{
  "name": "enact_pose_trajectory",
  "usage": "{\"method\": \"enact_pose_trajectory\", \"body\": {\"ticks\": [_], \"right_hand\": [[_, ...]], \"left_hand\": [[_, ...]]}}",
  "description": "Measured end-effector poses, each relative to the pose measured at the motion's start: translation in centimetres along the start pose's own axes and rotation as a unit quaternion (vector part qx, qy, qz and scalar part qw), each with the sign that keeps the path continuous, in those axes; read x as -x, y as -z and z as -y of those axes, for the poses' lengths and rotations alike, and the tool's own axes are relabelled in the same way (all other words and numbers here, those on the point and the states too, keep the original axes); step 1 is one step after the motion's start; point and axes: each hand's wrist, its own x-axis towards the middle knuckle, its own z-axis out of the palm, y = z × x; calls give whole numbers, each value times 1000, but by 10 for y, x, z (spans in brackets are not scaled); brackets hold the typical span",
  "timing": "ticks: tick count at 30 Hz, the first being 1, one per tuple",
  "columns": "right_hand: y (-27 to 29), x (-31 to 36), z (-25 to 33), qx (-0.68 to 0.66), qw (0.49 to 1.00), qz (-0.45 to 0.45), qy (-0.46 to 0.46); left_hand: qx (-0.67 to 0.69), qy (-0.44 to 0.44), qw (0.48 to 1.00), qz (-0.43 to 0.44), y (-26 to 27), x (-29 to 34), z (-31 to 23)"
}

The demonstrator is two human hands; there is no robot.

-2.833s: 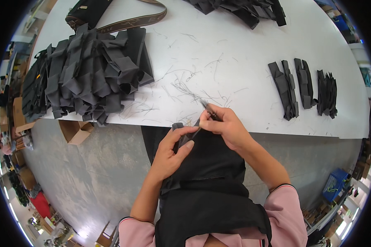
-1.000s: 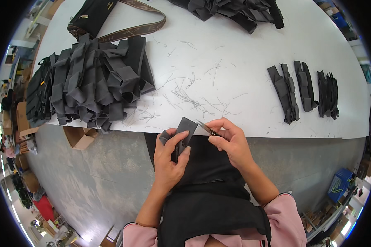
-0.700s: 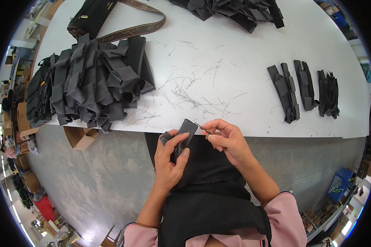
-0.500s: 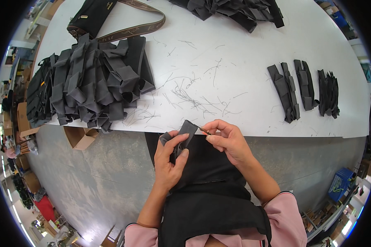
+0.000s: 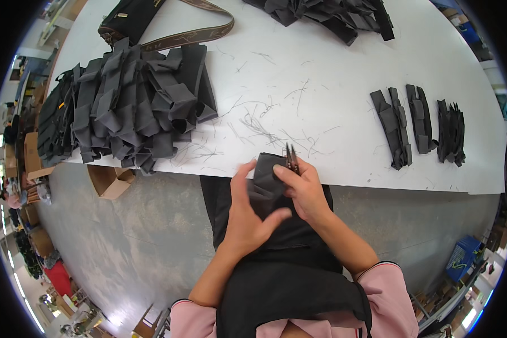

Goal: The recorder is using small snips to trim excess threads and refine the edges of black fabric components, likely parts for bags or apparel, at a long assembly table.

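A dark grey fabric strip (image 5: 266,176) is held up at the table's near edge, in front of my body. My right hand (image 5: 305,188) pinches its right side under the thumb. The same hand keeps small dark thread snips (image 5: 291,158) in its fingers, their two points upward and a little apart. To the left of the strip, my left hand (image 5: 246,217) has its thumb and fingers spread, somewhat blurred. Its fingertips are beside the strip's left edge; whether they touch it I cannot tell.
Loose dark threads (image 5: 259,130) lie scattered on the white table (image 5: 343,101). A large heap of grey strips (image 5: 129,107) is at the left, another heap (image 5: 332,14) at the far side. Several strip bundles (image 5: 393,127) lie right. A black bag (image 5: 130,22) sits far left; a cardboard box (image 5: 111,181) is below.
My right hand has turned the snips upward and taken hold of the strip. My left hand has loosened from its grip and spread its fingers, shifting right. The view has shifted slightly.
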Motion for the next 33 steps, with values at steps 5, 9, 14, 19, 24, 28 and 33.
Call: {"method": "enact_pose_trajectory", "body": {"ticks": [5, 9, 14, 19, 24, 28, 33], "right_hand": [[16, -6, -1, -33, 995, 40, -82], [-5, -17, -3, -33, 995, 26, -95], [16, 1, -22, 287, 931, -74, 212], [20, 28, -14, 506, 781, -60, 362], [21, 27, -16, 537, 743, -17, 399], [19, 25, -16, 557, 721, -3, 412], [16, 22, -18, 573, 671, 5, 470]], "left_hand": [[512, 192, 834, 70, 25, 9, 20], [436, 304, 830, 171, 12, 12, 26], [410, 373, 830, 65, 12, 7, 22], [394, 365, 843, 43, 14, 5, 13], [407, 368, 834, 53, 15, 2, 8], [415, 367, 830, 56, 14, 3, 5], [420, 372, 825, 61, 17, 4, 4]]}}
